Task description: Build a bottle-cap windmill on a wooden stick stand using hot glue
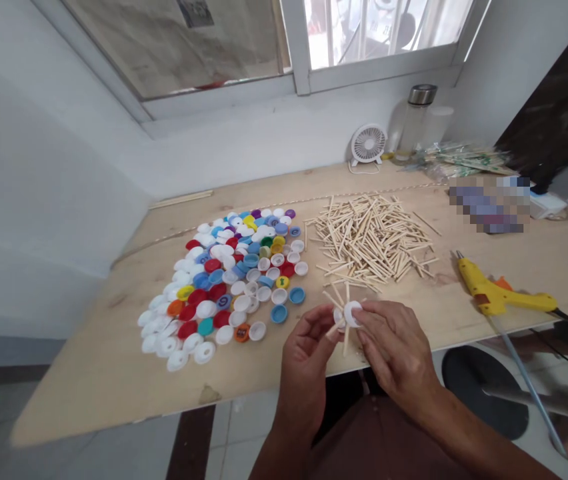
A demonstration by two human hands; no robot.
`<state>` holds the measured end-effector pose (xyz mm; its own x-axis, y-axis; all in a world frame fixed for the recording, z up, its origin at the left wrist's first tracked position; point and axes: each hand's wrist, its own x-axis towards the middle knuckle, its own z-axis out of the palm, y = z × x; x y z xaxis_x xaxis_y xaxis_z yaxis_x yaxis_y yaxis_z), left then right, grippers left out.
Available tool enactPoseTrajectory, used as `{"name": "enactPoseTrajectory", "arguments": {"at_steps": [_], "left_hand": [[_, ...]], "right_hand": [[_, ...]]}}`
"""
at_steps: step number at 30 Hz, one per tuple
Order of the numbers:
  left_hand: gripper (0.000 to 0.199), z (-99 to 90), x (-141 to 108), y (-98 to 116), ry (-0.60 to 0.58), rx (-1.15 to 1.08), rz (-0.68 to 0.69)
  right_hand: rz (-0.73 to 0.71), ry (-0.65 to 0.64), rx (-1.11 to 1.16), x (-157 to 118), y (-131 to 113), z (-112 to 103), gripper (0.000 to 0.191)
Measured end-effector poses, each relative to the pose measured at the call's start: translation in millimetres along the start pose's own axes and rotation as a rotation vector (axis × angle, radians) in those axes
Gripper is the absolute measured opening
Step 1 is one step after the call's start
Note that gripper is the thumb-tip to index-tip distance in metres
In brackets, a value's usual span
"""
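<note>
Near the table's front edge, both hands meet around a small wheel-like piece: white bottle caps (352,314) with several thin wooden sticks (336,297) pointing outward from them. My left hand (309,347) pinches it from the left, thumb and fingers on a cap and a stick. My right hand (398,340) is closed on the white cap from the right, fingertips on its rim. Just beyond the hands lies a heap of short wooden sticks (371,237). A spread of coloured and white bottle caps (229,280) covers the table to the left.
A yellow hot glue gun (501,293) lies at the right edge, its cord running off the table. Farther back are a small white fan (369,145), a glass bottle (411,123) and plastic-wrapped sticks (464,159). A twisted cord (284,205) crosses the wooden table (99,373).
</note>
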<state>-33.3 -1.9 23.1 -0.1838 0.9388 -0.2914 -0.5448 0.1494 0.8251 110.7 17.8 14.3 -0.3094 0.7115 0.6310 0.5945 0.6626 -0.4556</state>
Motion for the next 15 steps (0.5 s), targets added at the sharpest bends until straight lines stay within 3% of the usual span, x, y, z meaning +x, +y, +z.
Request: {"name": "enactPoseTrajectory", "arguments": {"at_steps": [11,15], "left_hand": [[0.027,-15.1,6.2,-4.7,-0.087,0.094,0.068],[0.027,-14.8,11.0,-2.8,-0.023,0.070,0.042]], "right_hand": [[0.039,-0.016,0.067,2.1,-7.0,2.5,0.025],[0.038,-0.067,0.105,2.5,1.6,-2.3,0.026]]}}
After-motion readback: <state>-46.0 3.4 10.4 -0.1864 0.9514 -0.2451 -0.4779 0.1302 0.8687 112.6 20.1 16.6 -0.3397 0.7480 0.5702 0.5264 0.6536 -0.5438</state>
